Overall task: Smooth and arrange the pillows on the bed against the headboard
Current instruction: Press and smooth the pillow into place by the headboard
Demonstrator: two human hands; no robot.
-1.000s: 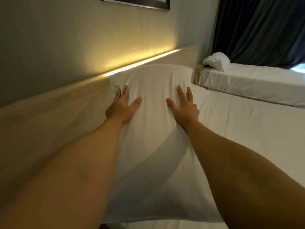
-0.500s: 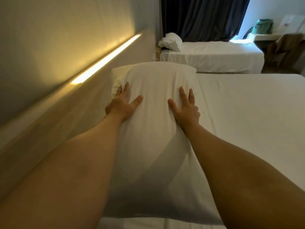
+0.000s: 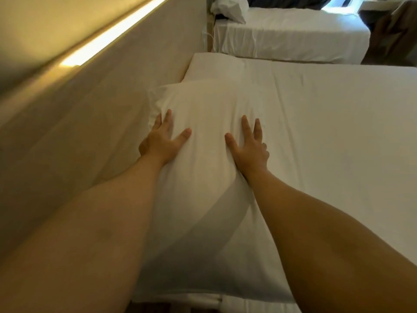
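Observation:
A white pillow (image 3: 203, 168) lies lengthwise on the bed (image 3: 338, 143), its left edge along the beige headboard (image 3: 94, 136). My left hand (image 3: 163, 141) lies flat on the pillow's left side next to the headboard, fingers spread. My right hand (image 3: 249, 145) presses flat on the pillow's right side, fingers spread. Neither hand grips the fabric. A second white pillow (image 3: 216, 66) lies flat beyond the first, partly hidden under its far end.
A lit strip (image 3: 112, 35) runs along the headboard's top. A second bed (image 3: 291, 35) stands beyond a narrow gap, with a crumpled white pillow (image 3: 230, 7) at its head. Dark curtains and a brown chair (image 3: 392, 35) are at the far right.
The view has tilted down and swung right. The pillow now lies lower against the headboard, uncovering the second pillow behind it. Both hands stay flat on the pillow in the same spots.

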